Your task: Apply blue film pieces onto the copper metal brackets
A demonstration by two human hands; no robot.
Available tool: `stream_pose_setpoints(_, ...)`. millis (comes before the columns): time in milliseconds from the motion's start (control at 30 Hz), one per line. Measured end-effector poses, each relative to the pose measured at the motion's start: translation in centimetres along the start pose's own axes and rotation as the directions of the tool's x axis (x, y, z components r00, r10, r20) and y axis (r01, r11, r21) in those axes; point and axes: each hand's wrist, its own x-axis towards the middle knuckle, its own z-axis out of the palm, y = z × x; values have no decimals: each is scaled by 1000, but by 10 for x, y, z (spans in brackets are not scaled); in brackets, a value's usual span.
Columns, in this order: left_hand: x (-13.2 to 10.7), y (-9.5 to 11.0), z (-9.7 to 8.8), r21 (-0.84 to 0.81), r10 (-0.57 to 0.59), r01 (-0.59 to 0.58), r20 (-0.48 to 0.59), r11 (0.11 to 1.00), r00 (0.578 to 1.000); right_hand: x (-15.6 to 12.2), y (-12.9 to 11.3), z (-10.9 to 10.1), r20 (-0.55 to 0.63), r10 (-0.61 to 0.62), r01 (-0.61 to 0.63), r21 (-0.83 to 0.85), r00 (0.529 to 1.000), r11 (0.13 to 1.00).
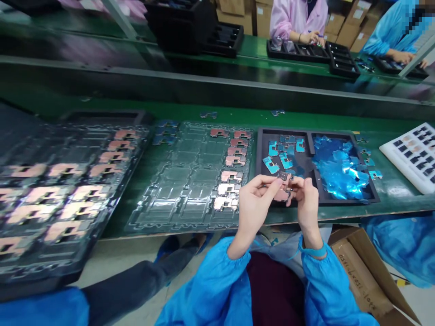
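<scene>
Between my two hands is a copper-coloured circuit board (282, 194) with a metal part on its upper end. My left hand (255, 199) pinches the board's left side, thumb on top. The fingers of my right hand (306, 194) are closed on its right edge. The board is held above the front of a black tray (260, 158). Several blue-filmed boards (285, 159) lie in the tray's left compartment, and crumpled blue film (340, 167) fills much of the right one. Left of my hands, a clear plastic tray (170, 194) has copper-coloured boards (235, 160) along its right column.
More trays of copper-coloured boards (64, 194) stand at the left. A white block with dark pieces (413, 154) sits at the right, and loose boards (375, 174) lie beside the black tray. Below the bench is a cardboard box (360, 271). Co-workers (299, 22) work across the bench.
</scene>
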Motion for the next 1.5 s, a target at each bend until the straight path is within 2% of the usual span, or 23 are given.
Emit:
stream_pose_setpoints(67, 0, 1, 0, -7, -3, 3, -4, 1000, 1000, 0, 0, 0, 6, 6, -6, 5, 1000, 1000)
stream_pose_setpoints(200, -1, -1, 0, 5, -21, 21, 1, 1000, 1000, -2, -5, 3, -64, -45, 39, -92, 997, 995)
stream_pose_setpoints(300, -3, -2, 0, -12, -35, 36, 16, 999, 999, -2, -8, 6, -113, -59, 47, -104, 992, 993)
stream_pose_setpoints(433, -6, -3, -3, -102, -106, 122, 157, 987, 982, 3, -9, 6, -172, -84, 65, -116, 981, 991)
stream_pose_setpoints(500, -6, -6, -5, -121, -126, 149, 177, 981, 976, 5, -9, 4, -158, -70, 48, -138, 985, 989)
stream_pose_setpoints(633, -7, -10, -8, -62, -98, 106, 122, 992, 988, 5, -9, 4, -142, -64, 41, -161, 988, 986)
stream_pose_setpoints(800, -16, -9, -7, 9, -32, 31, 123, 999, 992, -3, -7, 9, -196, -165, 131, -173, 967, 976)
stream_pose_setpoints(900, -22, 2, -18, 60, -26, 20, 106, 998, 994, -10, -5, 10, -106, -232, 212, -171, 967, 962)
stream_pose_setpoints(1000, -20, 26, -47, 199, 25, -40, 79, 979, 997, -17, -5, 4, 102, -256, 270, -160, 961, 949)
stream_pose_setpoints(1067, -4, 48, -74, 344, 119, -124, 34, 931, 992, -20, -6, -1, 187, -218, 252, -178, 958, 951)
stream_pose_setpoints(1167, 50, 71, -117, 590, 270, -218, 1, 777, 963, -22, -7, -9, 153, -183, 215, -235, 971, 948)
stream_pose_setpoints(1200, 74, 75, -129, 671, 253, -209, 33, 712, 967, -22, -7, -10, 127, -180, 207, -250, 976, 946)
stream_pose_setpoints(1267, 122, 74, -147, 828, 145, -155, 90, 539, 985, -23, -7, -15, 91, -173, 191, -268, 981, 944)
stream_pose_setpoints(1367, 178, 64, -161, 895, 100, -135, 102, 425, 990, -24, -5, -23, 75, -158, 174, -303, 985, 937)
stream_pose_setpoints(1433, 199, 56, -164, 917, 100, -148, 119, 371, 988, -26, -3, -31, 75, -146, 163, -343, 986, 925)
stream_pose_setpoints(1500, 210, 49, -165, 936, 106, -167, 140, 309, 984, -27, -1, -39, 55, -142, 152, -373, 988, 915)
